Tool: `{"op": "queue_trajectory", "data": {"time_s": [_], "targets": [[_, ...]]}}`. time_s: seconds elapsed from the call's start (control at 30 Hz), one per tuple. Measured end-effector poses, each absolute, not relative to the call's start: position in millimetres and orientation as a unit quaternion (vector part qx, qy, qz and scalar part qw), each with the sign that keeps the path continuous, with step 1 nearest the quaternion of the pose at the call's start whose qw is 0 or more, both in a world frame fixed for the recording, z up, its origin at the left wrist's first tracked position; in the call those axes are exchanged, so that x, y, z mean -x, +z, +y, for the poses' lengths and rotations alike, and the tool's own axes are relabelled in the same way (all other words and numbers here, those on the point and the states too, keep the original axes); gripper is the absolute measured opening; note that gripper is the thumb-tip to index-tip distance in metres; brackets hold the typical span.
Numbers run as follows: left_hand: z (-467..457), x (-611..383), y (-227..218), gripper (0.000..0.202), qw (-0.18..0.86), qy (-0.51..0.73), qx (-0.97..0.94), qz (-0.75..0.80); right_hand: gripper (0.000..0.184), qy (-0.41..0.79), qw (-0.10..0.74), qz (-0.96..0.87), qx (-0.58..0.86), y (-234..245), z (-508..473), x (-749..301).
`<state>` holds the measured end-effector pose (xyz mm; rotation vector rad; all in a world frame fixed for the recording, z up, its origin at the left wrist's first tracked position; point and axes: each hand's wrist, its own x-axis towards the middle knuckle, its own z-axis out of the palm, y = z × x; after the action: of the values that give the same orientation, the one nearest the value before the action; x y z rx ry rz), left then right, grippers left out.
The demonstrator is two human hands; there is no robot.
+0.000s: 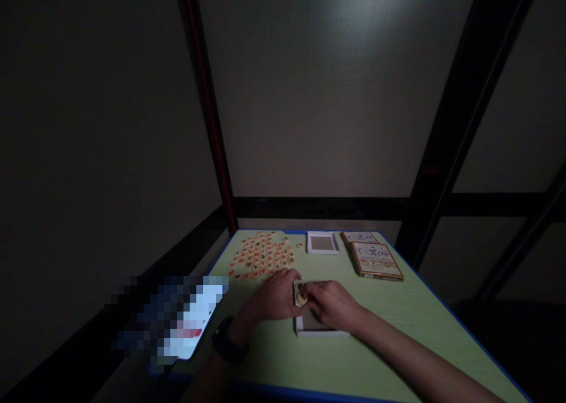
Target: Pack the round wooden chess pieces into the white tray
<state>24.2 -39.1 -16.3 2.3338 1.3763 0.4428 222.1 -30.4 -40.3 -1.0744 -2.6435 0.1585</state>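
My left hand [278, 297], with a dark watch on its wrist, grips the left side of a shallow white open box [322, 333] near the table's front. Inside the box's far left corner lie round wooden Chinese chess pieces [302, 298]. My right hand [333, 305] reaches over the box from the right, its fingers pinched at one of these pieces. Both hands cover much of the box, so its far side is hidden. Many loose Chinese chess pieces [265, 255], with red or dark characters, are spread beyond my left hand.
A second shallow white box [322, 243] stands at the table's back. Two flat printed lids [375, 258] overlap at the right. A lit screen [198, 314], partly pixelated, is at the left edge. The green table [398, 332] has a blue rim; panels enclose it behind.
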Motion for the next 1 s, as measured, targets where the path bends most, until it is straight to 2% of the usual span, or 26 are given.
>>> {"op": "queue_trajectory", "data": {"time_s": [0.33, 0.63, 0.77, 1.0], "targets": [[-36, -25, -26, 0.040, 0.219, 0.174, -0.835, 0.474, 0.015, 0.059, 0.153, -0.920, 0.357, -48, -28, -220], [-33, -34, -27, 0.036, 0.181, 0.163, -0.850, 0.467, 0.024, 0.093, 0.210, -0.905, 0.359, -37, -30, -230], [-35, -42, -27, 0.027, 0.158, 0.155, -0.849, 0.479, 0.026, 0.113, 0.235, -0.892, 0.370, -32, -28, -235], [-36, -39, -25, 0.043, 0.153, 0.155, -0.844, 0.491, 0.011, 0.127, 0.298, -0.860, 0.394, -26, -25, -241]]}}
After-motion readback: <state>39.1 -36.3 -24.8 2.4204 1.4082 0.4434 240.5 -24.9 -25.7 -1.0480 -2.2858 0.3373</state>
